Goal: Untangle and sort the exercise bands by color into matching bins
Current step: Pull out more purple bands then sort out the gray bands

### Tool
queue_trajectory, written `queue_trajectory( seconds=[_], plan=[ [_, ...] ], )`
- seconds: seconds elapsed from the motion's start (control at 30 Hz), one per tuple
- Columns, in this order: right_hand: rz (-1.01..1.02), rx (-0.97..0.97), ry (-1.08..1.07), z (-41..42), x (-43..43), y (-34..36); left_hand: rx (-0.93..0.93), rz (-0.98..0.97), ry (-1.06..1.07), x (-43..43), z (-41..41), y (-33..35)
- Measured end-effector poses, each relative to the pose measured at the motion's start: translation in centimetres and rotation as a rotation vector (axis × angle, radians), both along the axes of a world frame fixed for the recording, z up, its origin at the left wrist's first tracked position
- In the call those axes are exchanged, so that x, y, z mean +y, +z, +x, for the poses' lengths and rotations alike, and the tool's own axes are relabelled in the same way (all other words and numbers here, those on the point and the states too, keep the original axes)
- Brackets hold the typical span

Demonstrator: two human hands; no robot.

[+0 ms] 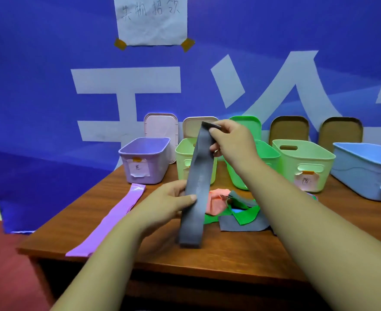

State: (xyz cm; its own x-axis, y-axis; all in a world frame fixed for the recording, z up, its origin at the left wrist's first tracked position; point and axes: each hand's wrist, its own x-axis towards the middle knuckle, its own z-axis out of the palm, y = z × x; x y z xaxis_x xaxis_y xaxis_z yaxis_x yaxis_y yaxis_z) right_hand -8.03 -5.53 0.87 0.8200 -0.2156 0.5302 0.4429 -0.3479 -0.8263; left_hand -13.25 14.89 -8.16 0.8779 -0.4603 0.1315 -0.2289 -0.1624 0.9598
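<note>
Lying purple band [108, 218]: flat and straight along the left part of the table [140, 250], apart from the other bands.
Purple bin [126, 167]: at the back left of the table, with a paper label on its front.
Left hand [165, 203]: thumb and fingers pinch the grey band at about its middle.
Grey band [198, 180]: held upright and slightly tilted between the two hands, in front of the bins; its lower end reaches down to the table top.
Pale green bin [181, 162]: just behind the grey band, partly hidden by it.
Pile of bands [216, 203]: pink, green and grey pieces lie tangled on the table, right of the grey band.
Right hand [232, 140]: raised, its fingertips clamped on the top end of the grey band.
Green bin [270, 154]: behind the right forearm.
Labelled light green bin [286, 169]: further right.
Blue bin [360, 171]: at the far right.
Lids [160, 126]: five stand leaning on the blue banner [50, 108] behind the bins.
</note>
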Motion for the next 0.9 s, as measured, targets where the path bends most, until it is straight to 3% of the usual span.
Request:
queue_trajectory(
  seconds=[0.2,0.27,0.43,0.6,0.9],
  plan=[
    [-0.01,0.219,0.023,4.2,2.6,-7.2,0.328,-0.087,0.072,3.8,-1.8,-2.6],
    [-0.016,0.274,0.036,5.2,3.6,-9.2,0.36,-0.048,0.141,4.2,-2.0,-3.0],
    [-0.092,0.368,0.014,7.3,5.3,-12.3,0.236,0.315,0.285,4.3,-1.0,-3.2],
    [-0.146,0.41,0.006,8.9,5.8,-13.5,0.129,0.623,0.271,4.2,0.4,-3.6],
    [-0.231,0.47,-0.013,9.6,5.9,-15.2,-0.042,0.946,0.335,4.4,1.3,-3.2]
  ],
)
